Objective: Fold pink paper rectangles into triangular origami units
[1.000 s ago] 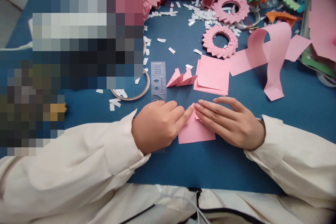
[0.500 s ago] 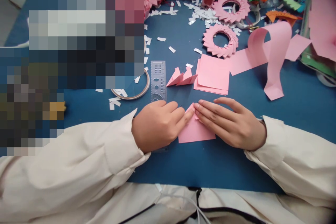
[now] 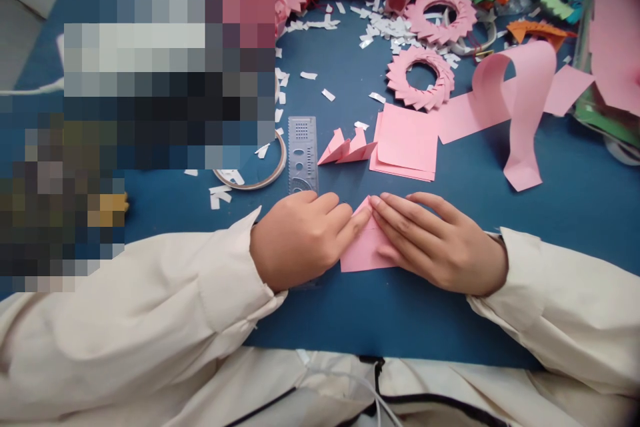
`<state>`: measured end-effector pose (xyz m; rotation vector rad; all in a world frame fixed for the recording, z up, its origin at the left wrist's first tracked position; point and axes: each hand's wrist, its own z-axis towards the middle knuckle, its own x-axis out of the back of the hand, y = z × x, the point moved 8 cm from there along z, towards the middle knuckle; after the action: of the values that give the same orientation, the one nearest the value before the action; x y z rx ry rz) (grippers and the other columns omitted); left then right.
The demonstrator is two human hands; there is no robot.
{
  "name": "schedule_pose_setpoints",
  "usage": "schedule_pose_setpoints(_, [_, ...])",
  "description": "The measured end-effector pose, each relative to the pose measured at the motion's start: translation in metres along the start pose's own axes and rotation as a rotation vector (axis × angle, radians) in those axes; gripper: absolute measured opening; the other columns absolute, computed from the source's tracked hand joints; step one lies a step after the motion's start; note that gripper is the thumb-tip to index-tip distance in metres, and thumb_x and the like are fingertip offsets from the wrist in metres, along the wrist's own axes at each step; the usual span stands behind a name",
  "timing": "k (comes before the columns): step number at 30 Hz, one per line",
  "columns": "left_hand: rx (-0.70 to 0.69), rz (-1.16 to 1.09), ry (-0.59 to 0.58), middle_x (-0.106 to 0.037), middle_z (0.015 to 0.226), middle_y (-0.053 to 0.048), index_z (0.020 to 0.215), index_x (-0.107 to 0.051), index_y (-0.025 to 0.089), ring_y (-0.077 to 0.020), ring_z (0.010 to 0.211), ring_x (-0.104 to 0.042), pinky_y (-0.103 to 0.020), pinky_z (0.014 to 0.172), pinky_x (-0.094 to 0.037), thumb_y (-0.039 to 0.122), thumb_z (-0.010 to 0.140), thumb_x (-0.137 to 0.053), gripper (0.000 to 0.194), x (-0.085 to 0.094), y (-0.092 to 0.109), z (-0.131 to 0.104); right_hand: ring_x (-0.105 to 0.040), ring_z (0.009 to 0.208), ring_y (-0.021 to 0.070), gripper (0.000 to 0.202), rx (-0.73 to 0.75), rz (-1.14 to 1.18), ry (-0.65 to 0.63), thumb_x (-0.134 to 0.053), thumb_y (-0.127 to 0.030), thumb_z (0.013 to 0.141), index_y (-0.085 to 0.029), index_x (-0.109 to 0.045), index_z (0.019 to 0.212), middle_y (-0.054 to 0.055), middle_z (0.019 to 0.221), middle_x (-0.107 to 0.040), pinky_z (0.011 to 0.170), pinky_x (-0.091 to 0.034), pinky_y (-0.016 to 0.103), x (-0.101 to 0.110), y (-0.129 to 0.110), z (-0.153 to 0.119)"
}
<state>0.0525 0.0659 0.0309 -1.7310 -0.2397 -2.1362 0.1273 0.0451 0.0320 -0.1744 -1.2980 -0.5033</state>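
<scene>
A pink paper sheet (image 3: 361,252) lies on the blue table between my hands, its top folded to a point. My left hand (image 3: 305,237) is curled, with its index finger pressing the fold near the tip. Fingers of my right hand (image 3: 433,237) lie nearly straight and side by side on the paper's right part, fingertips at the same tip and covering the right edge. Just beyond are a stack of pink squares (image 3: 406,143) and small folded pink pieces (image 3: 347,149). A clear ruler (image 3: 302,147) extends partly under my left hand.
Pink folded rings (image 3: 420,78) and a long curled pink strip (image 3: 533,100) lie farther back. White paper scraps (image 3: 387,23) are scattered there. A tape roll (image 3: 283,163) sits left of the ruler. The left side is pixelated.
My right hand has shifted slightly down and inward, its thumb now over the paper's lower right part. My left hand is almost unchanged.
</scene>
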Motion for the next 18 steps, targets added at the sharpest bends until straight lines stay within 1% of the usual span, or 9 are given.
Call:
schedule_pose_setpoints(4, [0.003,-0.006,-0.005,-0.054,0.062,-0.002,0.111,-0.055,0.007,-0.0151,0.056,-0.049,-0.028,0.046,-0.036,0.008,0.087,-0.039,0.029,-0.0015,-0.0009,-0.0004,-0.056,0.107,0.0262,0.035,-0.036,0.011,-0.007,-0.052,-0.028,0.087,0.000,-0.058,0.107,0.017,0.114,-0.057,0.082,-0.050,0.040,0.0002,-0.0009,-0.0003])
schedule_pose_setpoints(9, [-0.023,-0.021,-0.002,-0.056,0.063,-0.002,0.109,-0.056,0.007,-0.0151,0.055,-0.049,-0.028,0.046,-0.036,0.009,0.088,-0.038,0.028,-0.0009,0.0002,-0.0020,-0.055,0.107,0.0265,0.035,-0.072,0.036,-0.015,-0.051,-0.029,0.087,-0.001,-0.058,0.108,0.016,0.116,-0.056,0.081,-0.048,0.040,-0.0005,-0.0001,-0.0011])
schedule_pose_setpoints(14, [-0.060,-0.045,-0.010,-0.055,0.062,-0.001,0.107,-0.056,0.009,-0.0155,0.055,-0.048,-0.029,0.047,-0.036,0.011,0.089,-0.035,0.028,-0.0001,0.0012,-0.0021,-0.056,0.106,0.0262,0.033,-0.138,0.092,0.000,-0.050,-0.027,0.087,-0.001,-0.058,0.107,0.017,0.116,-0.056,0.081,-0.046,0.042,0.0004,0.0023,-0.0015])
schedule_pose_setpoints(18, [-0.063,-0.044,-0.027,-0.055,0.063,-0.001,0.108,-0.055,0.008,-0.0149,0.055,-0.048,-0.028,0.047,-0.036,0.010,0.089,-0.034,0.028,-0.0005,0.0000,0.0000,-0.055,0.106,0.0262,0.033,-0.192,0.155,0.009,-0.050,-0.025,0.086,-0.001,-0.056,0.108,0.017,0.117,-0.056,0.082,-0.044,0.045,0.0008,0.0053,-0.0030])
